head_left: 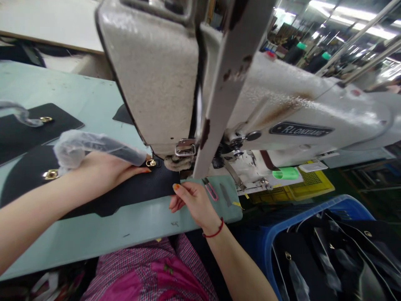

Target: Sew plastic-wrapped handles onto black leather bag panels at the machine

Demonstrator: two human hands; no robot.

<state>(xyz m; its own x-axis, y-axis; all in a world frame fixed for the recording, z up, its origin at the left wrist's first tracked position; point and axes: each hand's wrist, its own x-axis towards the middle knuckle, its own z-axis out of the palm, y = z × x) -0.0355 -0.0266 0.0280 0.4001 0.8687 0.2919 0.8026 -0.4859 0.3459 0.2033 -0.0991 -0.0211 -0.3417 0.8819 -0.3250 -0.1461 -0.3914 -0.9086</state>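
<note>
Under the sewing machine (175, 83) on the desk (94, 234), the left hand (106, 169) presses the black panel (131, 190) flat, fingers together, while the right hand (192, 200) pinches its edge, steadying it.

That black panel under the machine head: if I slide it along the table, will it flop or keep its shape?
The black panel lies flat with crisp edges under the left hand, so it probably stays fairly stiff. Its smooth face likely slides easily on the table. The brass clasp may snag.
</note>
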